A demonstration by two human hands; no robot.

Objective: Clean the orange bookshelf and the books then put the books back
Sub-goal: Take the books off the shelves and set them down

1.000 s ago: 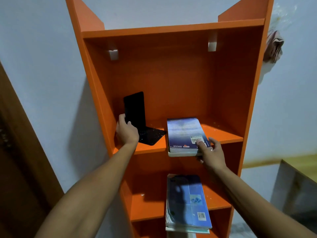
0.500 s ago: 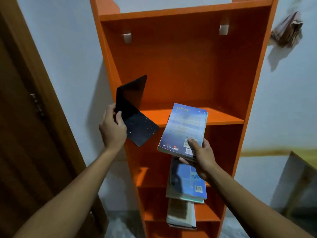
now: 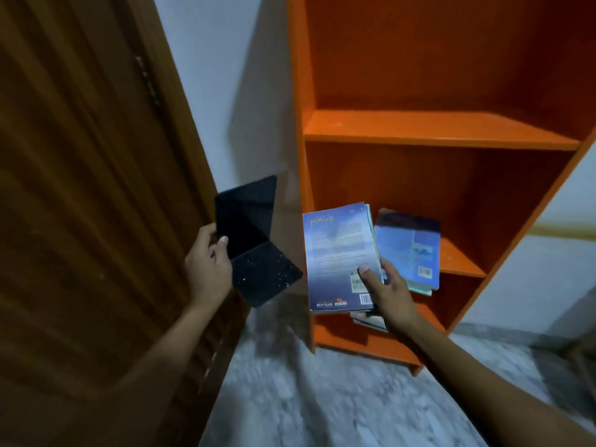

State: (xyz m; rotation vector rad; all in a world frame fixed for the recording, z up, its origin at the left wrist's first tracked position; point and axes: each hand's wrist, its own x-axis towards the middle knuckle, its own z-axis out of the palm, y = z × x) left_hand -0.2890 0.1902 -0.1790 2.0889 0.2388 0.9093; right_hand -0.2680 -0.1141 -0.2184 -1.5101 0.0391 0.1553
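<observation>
The orange bookshelf [image 3: 432, 130] stands against the wall at the right, its upper visible shelf bare and dusty. My right hand [image 3: 387, 291] grips a blue paperback book [image 3: 338, 253] by its lower right corner, held in front of the shelf's left side. My left hand [image 3: 208, 269] holds a black L-shaped bookend [image 3: 254, 243], speckled with dust, out to the left of the shelf. A stack of blue books [image 3: 409, 250] lies flat on a lower shelf. Another book [image 3: 369, 321] peeks out beneath my right hand.
A brown wooden door [image 3: 80, 204] fills the left side, close to my left arm. Grey marbled floor [image 3: 322, 398] spreads below. A white wall [image 3: 209, 75] shows between door and shelf, and again to the shelf's right.
Both hands lifted the bookend and the blue book off the upper shelf and brought them down and out. My view dropped toward the floor and the door.
</observation>
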